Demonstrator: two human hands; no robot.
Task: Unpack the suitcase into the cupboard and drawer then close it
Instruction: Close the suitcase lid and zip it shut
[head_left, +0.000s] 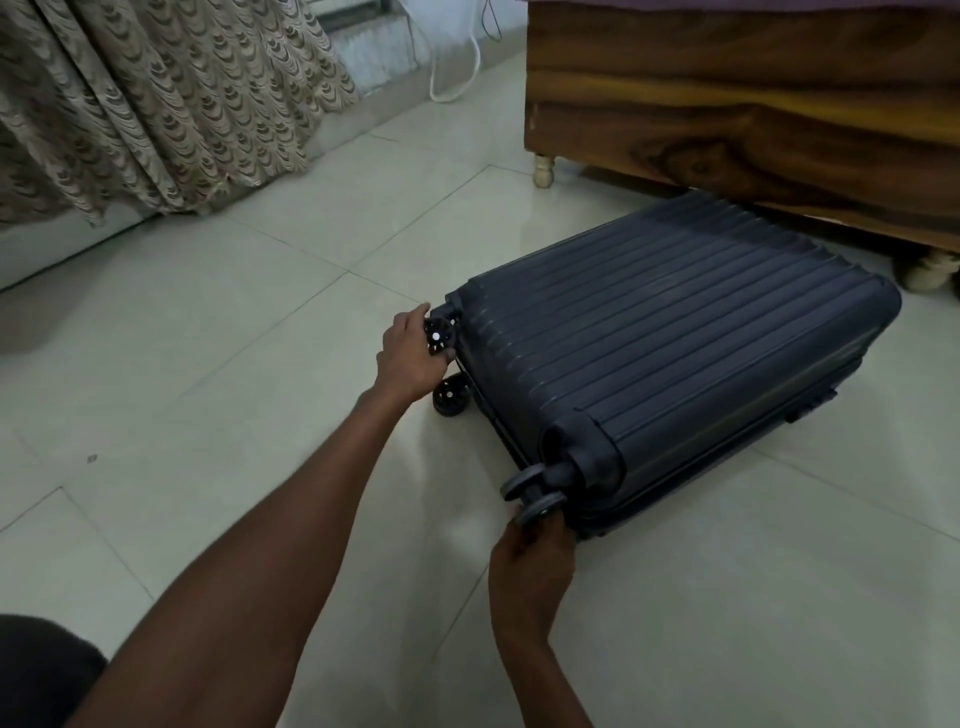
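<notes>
Two bare forearms are seen reaching down and forward from the head-worn camera toward a dark blue ribbed suitcase (670, 353), which is laid flat and zipped closed on a pale tiled floor (218, 374). At lower right, the right hand (532, 561) is curled beneath the near corner wheel (535, 493) of the case, its fingers wrapped under the twin castor; whether the wheel is fully gripped or only cupped cannot be told, as the fingertips are hidden. Farther off, at centre, the left hand (413, 353) is closed around the upper wheel at the far corner (437, 335), thumb above and fingers folded round it, with a second wheel (450, 397) left free just below the wrist. The suitcase is positioned with its wheeled end toward the person and its far end tucked just beside the base of a wooden bed frame (737, 104), which is raised on short turned legs (544, 169). A patterned beige curtain (156, 104) is hung at upper left, touching the floor, and a white cable (452, 78) is draped against the wall behind.
</notes>
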